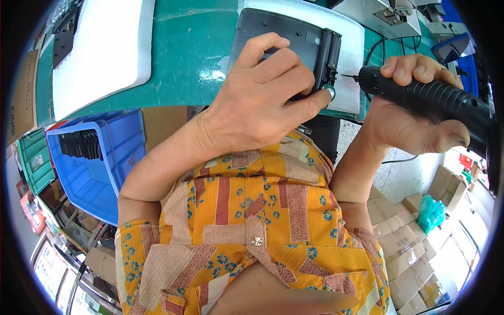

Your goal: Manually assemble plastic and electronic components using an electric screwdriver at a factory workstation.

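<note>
My left hand [265,94] lies over a flat black plastic panel [286,26], its fingers bent and its thumb pressed at the panel's near right corner. A small round shiny spot shows at the thumb tip; I cannot tell what it is. Along the panel's right edge runs a dark bar-shaped part [328,50]. In my right hand [415,100] is a black electric screwdriver [436,97], the fingers wrapped round its body. Its thin bit points left at the bar, with a small gap between them. White foam sheet [350,68] lies under the panel.
The green table [184,52] carries another white foam sheet [107,52] and black parts [65,34] at the left. Below its edge stands a blue crate [126,152] with black pieces inside. A metal device [388,18] with cables is at back right; cardboard boxes [404,247] are stacked lower right.
</note>
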Tool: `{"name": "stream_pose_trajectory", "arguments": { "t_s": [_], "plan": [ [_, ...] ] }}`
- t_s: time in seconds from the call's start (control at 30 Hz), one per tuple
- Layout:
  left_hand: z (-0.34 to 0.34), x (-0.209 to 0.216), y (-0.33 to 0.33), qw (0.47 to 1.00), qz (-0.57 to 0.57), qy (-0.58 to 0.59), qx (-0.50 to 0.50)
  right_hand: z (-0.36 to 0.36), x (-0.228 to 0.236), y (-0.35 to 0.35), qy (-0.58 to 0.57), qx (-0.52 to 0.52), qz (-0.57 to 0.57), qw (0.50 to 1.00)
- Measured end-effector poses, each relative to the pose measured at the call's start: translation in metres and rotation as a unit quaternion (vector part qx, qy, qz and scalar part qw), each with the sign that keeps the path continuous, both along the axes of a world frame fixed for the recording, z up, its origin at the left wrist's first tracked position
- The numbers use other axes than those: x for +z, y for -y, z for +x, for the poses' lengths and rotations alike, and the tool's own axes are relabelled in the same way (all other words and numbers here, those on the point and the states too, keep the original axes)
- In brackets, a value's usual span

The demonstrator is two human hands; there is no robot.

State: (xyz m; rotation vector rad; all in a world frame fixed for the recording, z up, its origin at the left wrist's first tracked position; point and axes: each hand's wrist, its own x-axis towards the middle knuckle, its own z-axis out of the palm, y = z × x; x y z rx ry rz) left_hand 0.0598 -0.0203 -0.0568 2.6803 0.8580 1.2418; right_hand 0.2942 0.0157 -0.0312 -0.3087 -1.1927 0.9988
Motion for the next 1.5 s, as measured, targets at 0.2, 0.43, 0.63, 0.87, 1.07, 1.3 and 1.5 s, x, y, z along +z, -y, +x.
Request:
{"name": "stream_pose_trajectory", "arguments": {
  "t_s": [0.2,0.43,0.63,0.87,1.07,1.3,1.5],
  "plan": [
    [0.005,-0.003,0.002,1.0,0.008,-0.008,0.012,0.002,0.0,0.003,0.005,0.007,-0.003,1.0],
    [0.004,-0.005,0.001,1.0,-0.002,-0.009,0.006,0.015,0.015,0.004,0.05,0.011,0.006,0.999],
    [0.006,-0.006,0.001,1.0,0.016,-0.02,0.012,0.02,0.026,0.007,0.08,-0.009,-0.011,0.997],
    [-0.001,0.006,0.008,0.999,-0.006,-0.04,0.0,0.0,0.032,0.009,0.061,-0.011,-0.031,0.998],
    [0.003,0.004,0.013,0.999,-0.015,-0.03,-0.006,-0.011,0.059,0.01,0.03,0.001,-0.096,0.995],
    [0.007,-0.001,0.014,1.0,-0.006,0.013,0.015,-0.042,0.068,-0.041,-0.007,0.155,0.004,0.988],
    [0.006,0.001,0.01,0.998,-0.043,0.044,-0.009,-0.066,0.077,-0.065,0.022,0.141,0.038,0.989]
  ]
}}
